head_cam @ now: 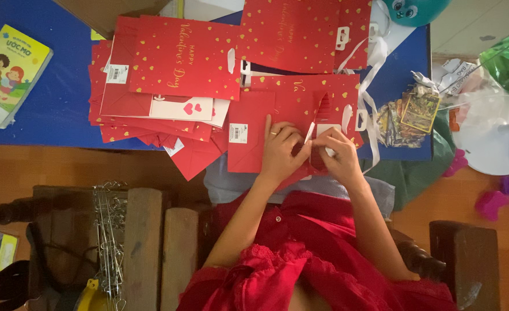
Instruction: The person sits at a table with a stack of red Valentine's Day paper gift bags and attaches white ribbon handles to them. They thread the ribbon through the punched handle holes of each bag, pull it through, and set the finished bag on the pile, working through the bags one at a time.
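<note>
A red paper bag [318,112] lies at the near edge of the blue table [53,109]; the left hand [281,151] presses it flat, the right hand [336,152] pinches its white ribbon [310,131] (more red bags [179,57] lie piled alongside).

Floor: orange-brown wood [47,167], dimly lit | far: blue table top [59,103] | near left: dark wooden chair [145,242] with slatted back | near right: dark wooden post [467,259] | far right: white round stand [485,144]
</note>
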`<state>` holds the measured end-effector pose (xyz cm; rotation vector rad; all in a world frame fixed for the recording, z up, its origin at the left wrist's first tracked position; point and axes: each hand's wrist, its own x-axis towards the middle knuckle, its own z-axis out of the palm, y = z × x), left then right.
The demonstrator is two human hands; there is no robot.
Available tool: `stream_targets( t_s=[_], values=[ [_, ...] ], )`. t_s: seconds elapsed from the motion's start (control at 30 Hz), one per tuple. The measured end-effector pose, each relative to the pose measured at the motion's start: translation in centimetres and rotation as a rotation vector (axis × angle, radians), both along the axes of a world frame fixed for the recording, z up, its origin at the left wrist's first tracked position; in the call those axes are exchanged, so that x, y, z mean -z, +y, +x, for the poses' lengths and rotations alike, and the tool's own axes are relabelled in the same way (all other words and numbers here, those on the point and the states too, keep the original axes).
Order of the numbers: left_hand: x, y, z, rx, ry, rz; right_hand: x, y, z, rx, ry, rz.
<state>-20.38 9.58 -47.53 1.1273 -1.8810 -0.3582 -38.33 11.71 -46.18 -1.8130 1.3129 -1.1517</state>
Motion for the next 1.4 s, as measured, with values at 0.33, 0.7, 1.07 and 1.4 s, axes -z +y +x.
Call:
stream_targets(
  t_s=[0.33,0.7,1.07,1.4],
  values=[
    [0.0,0.0,0.0,-0.001,0.000,-0.019,0.4,0.1,-0.3,-0.008,-0.013,-0.017],
    [0.2,0.1,0.0,0.001,0.009,-0.025,1.1,0.0,-0.3,-0.011,-0.032,-0.033],
    [-0.6,-0.2,1.1,0.169,-0.022,0.064,0.4,0.0,-0.4,-0.009,-0.078,0.007],
    [-1.4,-0.1,1.0,0.157,-0.024,0.089,0.6,0.0,-0.5,-0.003,-0.014,-0.016]
  ],
)
